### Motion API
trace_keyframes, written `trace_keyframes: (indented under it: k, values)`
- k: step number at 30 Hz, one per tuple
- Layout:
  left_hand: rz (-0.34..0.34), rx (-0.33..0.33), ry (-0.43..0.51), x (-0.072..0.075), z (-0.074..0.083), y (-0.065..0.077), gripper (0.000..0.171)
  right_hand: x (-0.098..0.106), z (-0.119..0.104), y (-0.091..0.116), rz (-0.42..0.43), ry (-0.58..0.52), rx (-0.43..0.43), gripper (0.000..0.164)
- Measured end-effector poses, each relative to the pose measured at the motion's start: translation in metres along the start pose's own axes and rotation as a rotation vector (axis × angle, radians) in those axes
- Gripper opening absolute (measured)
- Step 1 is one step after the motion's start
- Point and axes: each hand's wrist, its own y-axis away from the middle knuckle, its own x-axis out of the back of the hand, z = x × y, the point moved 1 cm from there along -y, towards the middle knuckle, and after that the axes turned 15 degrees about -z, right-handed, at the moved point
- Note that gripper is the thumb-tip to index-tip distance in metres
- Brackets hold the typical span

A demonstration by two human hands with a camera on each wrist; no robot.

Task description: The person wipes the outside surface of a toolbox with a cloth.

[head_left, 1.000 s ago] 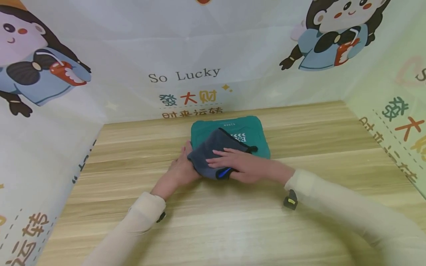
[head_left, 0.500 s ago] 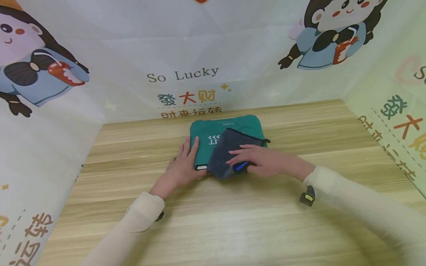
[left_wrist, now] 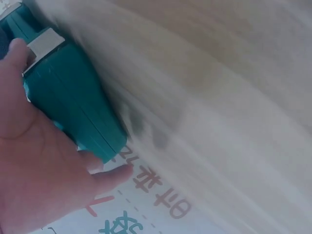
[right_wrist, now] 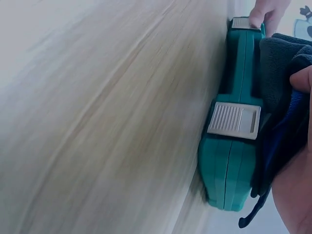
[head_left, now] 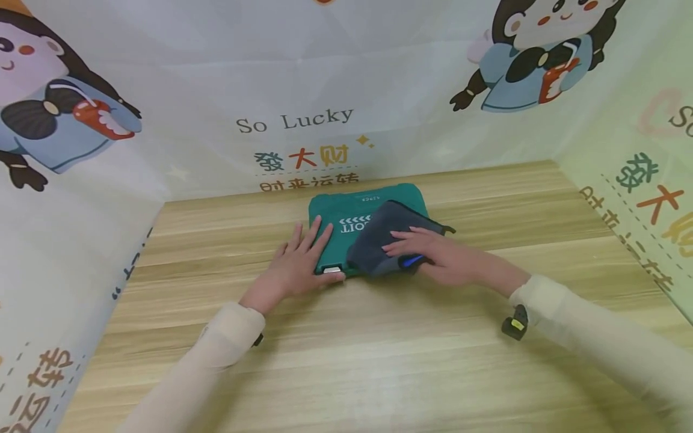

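Observation:
A flat green plastic case [head_left: 342, 245] with white lettering lies near the back of the table. On its lid is a dark grey cleaning cloth [head_left: 379, 236] with black edging and a blue underside, covering the right part. My right hand [head_left: 446, 257] holds the cloth against the lid, fingers laid over it and thumb at its folded near edge. My left hand [head_left: 292, 267] rests on the case's left end, fingers spread on the lid and thumb by the left latch [head_left: 332, 270]. The right wrist view shows the other grey latch [right_wrist: 234, 120] fastened beside the cloth.
The wood-grain table [head_left: 346, 355] stretches in front of the case. A printed white backdrop [head_left: 178, 120] stands close behind it and along both sides. A small black loop [right_wrist: 253, 214] dangles from the cloth's corner.
The right hand has slid the cloth rightward over the lid, baring its left part and lettering. The left hand's fingers have come out from beside the cloth and spread onto the lid.

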Motion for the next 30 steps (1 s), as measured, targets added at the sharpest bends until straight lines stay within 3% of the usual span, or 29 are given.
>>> trace_keyframes:
  k: [10, 17, 23, 26, 30]
  values:
    - [-0.016, -0.104, 0.019, 0.008, -0.005, 0.001, 0.067, 0.005, -0.003, 0.014, 0.041, -0.028, -0.147, 0.056]
    - [-0.021, -0.145, 0.024, 0.008, -0.008, -0.002, 0.059, -0.002, -0.022, 0.002, 0.083, -0.045, -0.215, 0.057]
    - [-0.040, -0.127, -0.028, 0.008, -0.009, -0.002, 0.061, -0.023, -0.041, -0.029, 0.062, -0.029, -0.045, 0.061]
    - [-0.052, -0.121, -0.051, 0.008, -0.010, 0.001, 0.070, -0.036, -0.050, -0.047, -0.006, 0.050, 0.038, 0.058]
    - [-0.059, -0.136, -0.073, 0.009, -0.010, 0.002, 0.086, -0.047, -0.057, -0.063, -0.109, 0.160, 0.068, 0.056]
